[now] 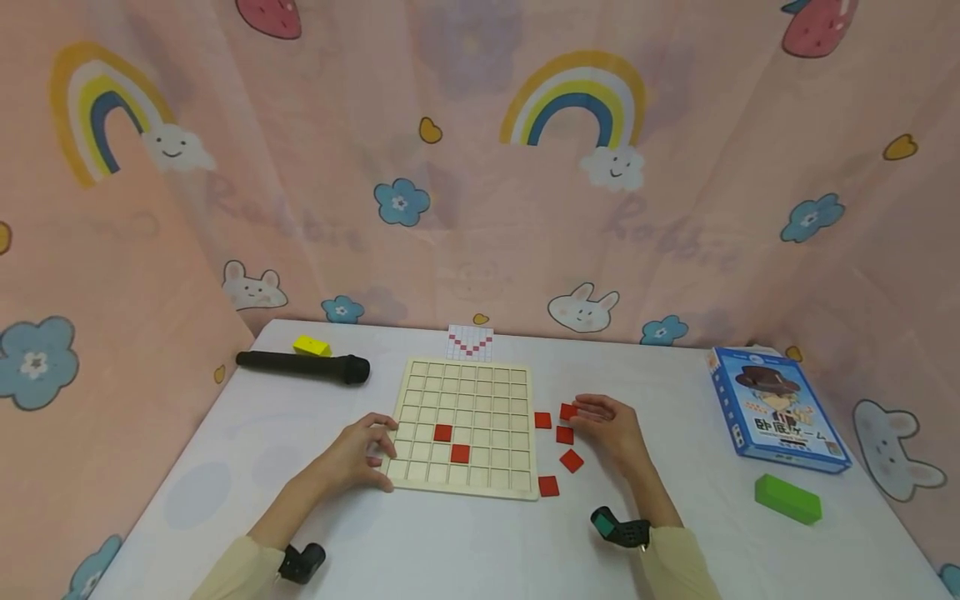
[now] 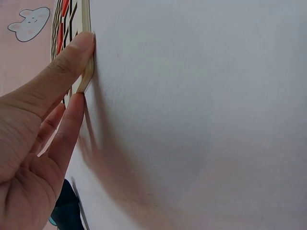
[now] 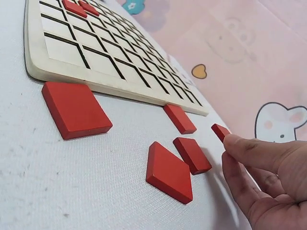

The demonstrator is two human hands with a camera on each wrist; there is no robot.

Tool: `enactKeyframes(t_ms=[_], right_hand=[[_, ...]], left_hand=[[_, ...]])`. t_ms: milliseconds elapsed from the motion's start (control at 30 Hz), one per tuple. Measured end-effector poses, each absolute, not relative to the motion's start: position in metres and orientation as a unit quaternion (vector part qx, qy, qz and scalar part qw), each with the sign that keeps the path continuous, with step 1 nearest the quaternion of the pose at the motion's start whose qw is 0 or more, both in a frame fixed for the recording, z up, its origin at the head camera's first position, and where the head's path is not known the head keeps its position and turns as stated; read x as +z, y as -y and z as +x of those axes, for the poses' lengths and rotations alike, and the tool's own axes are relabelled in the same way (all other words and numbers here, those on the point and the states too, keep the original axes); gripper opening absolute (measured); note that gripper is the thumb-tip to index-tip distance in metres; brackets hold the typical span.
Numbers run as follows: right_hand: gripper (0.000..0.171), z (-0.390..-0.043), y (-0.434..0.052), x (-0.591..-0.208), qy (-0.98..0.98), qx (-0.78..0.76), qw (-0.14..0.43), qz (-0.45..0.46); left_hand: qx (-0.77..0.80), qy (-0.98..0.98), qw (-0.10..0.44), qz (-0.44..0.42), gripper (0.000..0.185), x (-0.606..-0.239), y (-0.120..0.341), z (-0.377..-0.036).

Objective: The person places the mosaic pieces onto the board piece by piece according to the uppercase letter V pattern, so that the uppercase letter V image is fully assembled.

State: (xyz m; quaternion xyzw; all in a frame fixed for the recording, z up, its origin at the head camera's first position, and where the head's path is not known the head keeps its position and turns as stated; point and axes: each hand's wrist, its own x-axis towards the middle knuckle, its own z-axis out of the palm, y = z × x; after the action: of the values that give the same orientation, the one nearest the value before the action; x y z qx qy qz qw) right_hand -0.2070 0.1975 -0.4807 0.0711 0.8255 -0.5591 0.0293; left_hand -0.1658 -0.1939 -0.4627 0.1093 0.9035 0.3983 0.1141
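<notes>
Board: the pale grid board [image 1: 495, 412] lies flat on the white table [image 1: 420, 550], in front of the person.
Left hand: the left hand [image 1: 356, 454] grips the board at its near left corner, thumb and bent fingers against the edges.
Right hand: the right hand [image 1: 617, 429], to the board's right, pinches a red tile [image 3: 220, 132] between thumb and fingertips.
Set tiles: two red tiles [image 1: 443, 432] occupy diagonally neighbouring cells, in the board's nearer half.
Loose tiles: four red tiles [image 1: 572, 461] lie on the table just beside the board's right edge, one turned cornerwise.
Card: a small card [image 1: 470, 343] with a red V of squares lies just beyond the board's far edge.
Left side: a black microphone [image 1: 303, 367] lies before a yellow block [image 1: 311, 346].
Right side: a blue box [image 1: 780, 408] lies beyond a green block [image 1: 787, 498].
</notes>
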Motion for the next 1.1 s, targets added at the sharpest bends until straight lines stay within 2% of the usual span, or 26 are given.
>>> enactKeyframes(t_ms=[533,1100], right_hand=[[0.042,-0.212,-0.173,-0.479,-0.815,-0.575,0.045,0.051],[0.039,-0.216,-0.133,-0.475,-0.786,-0.614,0.067,-0.029]], left_hand=[[0.398,-0.905,0.117,0.097,0.038,-0.465,0.192,-0.166],[0.383,-0.913,0.115,0.083,0.039,-0.463,0.189,-0.166]])
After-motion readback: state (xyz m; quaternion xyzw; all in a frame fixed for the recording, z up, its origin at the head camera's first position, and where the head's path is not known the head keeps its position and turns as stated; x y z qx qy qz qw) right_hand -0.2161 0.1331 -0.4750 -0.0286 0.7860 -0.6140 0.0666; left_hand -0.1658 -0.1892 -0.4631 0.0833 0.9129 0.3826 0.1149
